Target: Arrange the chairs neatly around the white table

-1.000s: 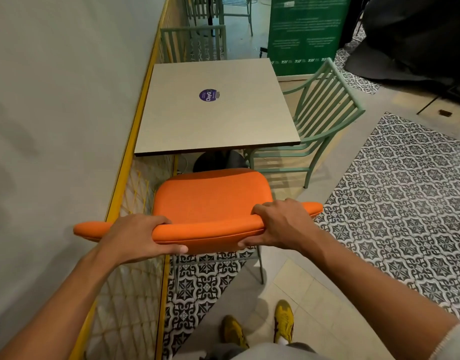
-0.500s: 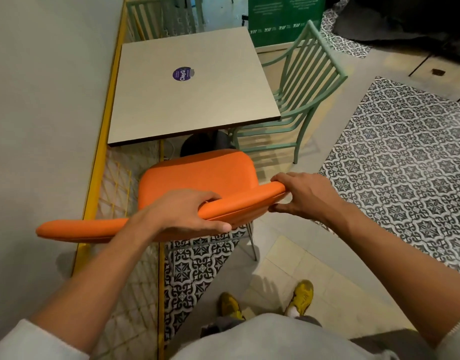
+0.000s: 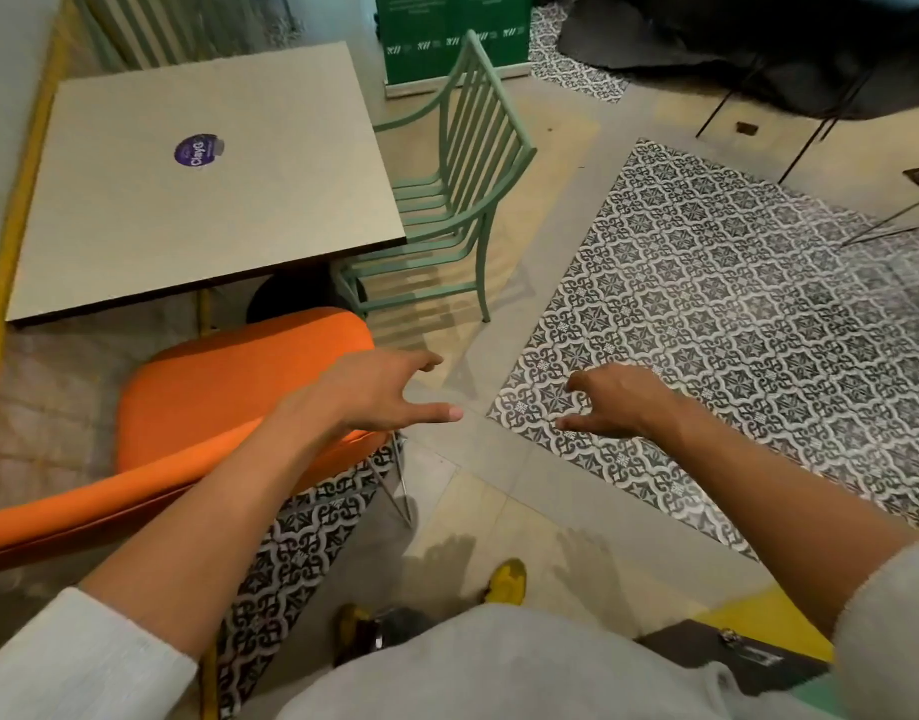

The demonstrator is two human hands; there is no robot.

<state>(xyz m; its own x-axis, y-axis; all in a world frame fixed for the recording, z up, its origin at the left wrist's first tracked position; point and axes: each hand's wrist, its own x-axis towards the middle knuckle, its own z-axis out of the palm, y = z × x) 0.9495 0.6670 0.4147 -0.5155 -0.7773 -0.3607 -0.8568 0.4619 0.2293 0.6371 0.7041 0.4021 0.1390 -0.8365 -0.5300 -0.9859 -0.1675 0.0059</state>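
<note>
Two chairs flank one white table – a padded orange chair and a slatted green metal chair, plus part of a third beyond the table's far edge. The left hand hovers over the orange seat's right edge, fingers spread, gripping nothing. The right hand – equally open and empty – hangs over patterned floor tiles. The green chair stands ahead of both hands, tucked against the table's right side.

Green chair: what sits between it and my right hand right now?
Only bare floor, in the head view. Between the green chair and the right hand lie plain grey floor and the edge of the patterned tile; both hands are open.
</note>
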